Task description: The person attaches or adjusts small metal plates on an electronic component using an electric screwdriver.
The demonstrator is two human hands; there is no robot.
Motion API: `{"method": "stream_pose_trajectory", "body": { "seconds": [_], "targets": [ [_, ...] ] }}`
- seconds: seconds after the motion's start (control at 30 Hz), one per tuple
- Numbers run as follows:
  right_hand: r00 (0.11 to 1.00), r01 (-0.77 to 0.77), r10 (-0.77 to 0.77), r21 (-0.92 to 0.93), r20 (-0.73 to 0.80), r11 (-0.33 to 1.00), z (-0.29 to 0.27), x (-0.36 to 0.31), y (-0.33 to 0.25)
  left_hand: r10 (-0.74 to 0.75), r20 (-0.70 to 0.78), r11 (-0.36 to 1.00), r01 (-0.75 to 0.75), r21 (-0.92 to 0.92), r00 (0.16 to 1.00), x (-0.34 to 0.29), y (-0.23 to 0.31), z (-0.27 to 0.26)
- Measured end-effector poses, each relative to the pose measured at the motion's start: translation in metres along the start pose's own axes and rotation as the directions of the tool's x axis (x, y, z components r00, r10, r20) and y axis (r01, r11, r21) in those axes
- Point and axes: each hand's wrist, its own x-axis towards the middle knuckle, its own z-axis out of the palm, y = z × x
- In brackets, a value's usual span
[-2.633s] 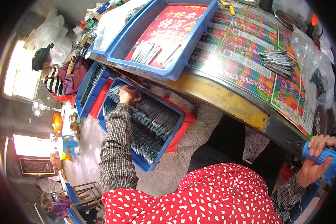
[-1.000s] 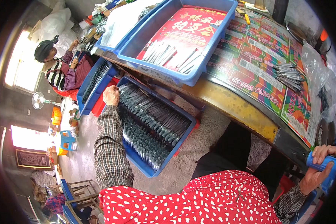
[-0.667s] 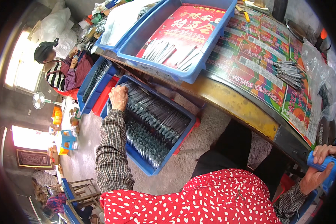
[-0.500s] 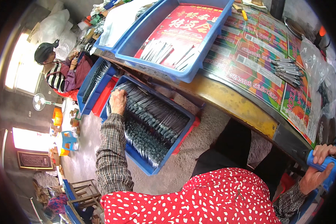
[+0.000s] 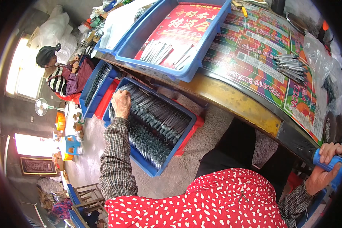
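Two tabletop trays (image 5: 155,67), two lower bins (image 5: 141,163)

Slim dark sticks (image 5: 165,110) rowed in blue bin (image 5: 141,164); blue tool (image 5: 338,160) tilted.

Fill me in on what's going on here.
The person's left hand is at the far left corner of a blue bin packed with slim dark pieces; its fingertips are hidden. The right hand grips a blue object at the table's right end. On the table, more slim pieces lie in a blue tray and in a loose bundle. A co-worker sits beyond.
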Motion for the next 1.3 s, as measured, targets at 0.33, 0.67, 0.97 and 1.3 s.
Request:
{"method": "stream_pose_trajectory", "body": {
  "seconds": [0.33,0.67,0.97,1.3],
  "targets": [
    [0.999,0.011,-0.011,0.012,-0.045,1.0,0.005,-0.001,0.0,0.051,0.277,0.994,-0.077,0.083,0.96,0.008,0.055,0.006],
    [0.998,0.005,-0.005,0.004,-0.064,1.0,0.002,0.0,0.003,-0.023,0.335,0.978,-0.047,0.202,0.942,0.009,0.051,0.032],
    [0.998,0.002,-0.002,0.014,-0.055,1.0,-0.002,0.0,0.004,-0.167,0.414,0.98,0.105,0.167,0.895,0.019,0.052,0.029],
    [0.999,0.003,-0.004,-0.024,-0.037,1.0,-0.004,-0.002,0.001,-0.16,0.346,0.978,0.102,0.181,0.925,0.02,0.046,0.038]
  ]
}}
